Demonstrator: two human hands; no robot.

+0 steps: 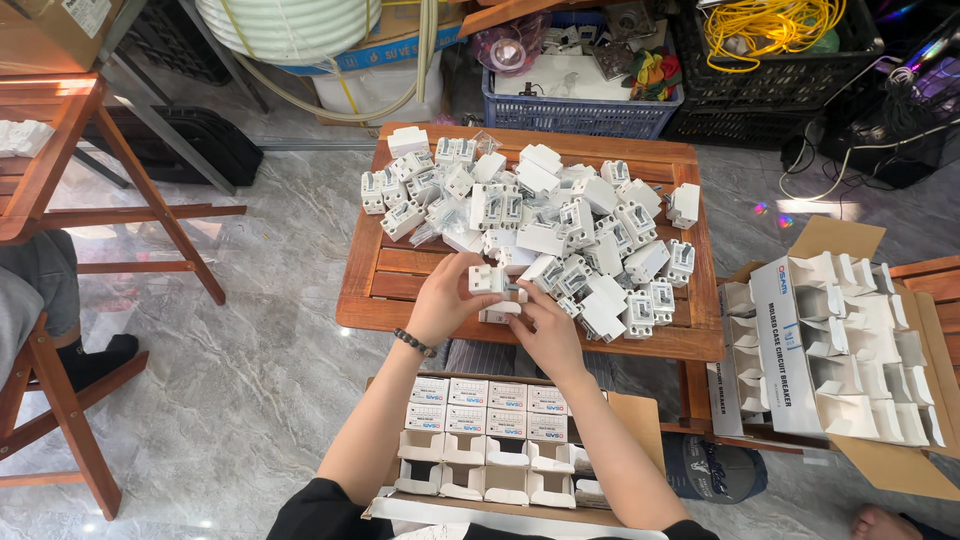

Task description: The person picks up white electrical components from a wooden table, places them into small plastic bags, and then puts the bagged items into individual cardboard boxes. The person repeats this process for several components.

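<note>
My left hand [447,297], with a dark bead bracelet on the wrist, grips a small white circuit breaker [487,280] above the near edge of a low wooden table [375,300]. My right hand [545,325] presses against the same breaker from the right, its fingers on a small white part [503,310] just below it. A heap of several white breakers [560,225] covers the table beyond my hands. Under my forearms stands a cardboard box [490,440] packed with small white cartons, some closed, some open.
At the right an open cardboard box [850,340] holds several empty white cartons. A blue crate [570,110] and a black crate with yellow cable [770,30] stand behind the table. Wooden chairs [60,180] and a seated person's leg [30,290] are at the left.
</note>
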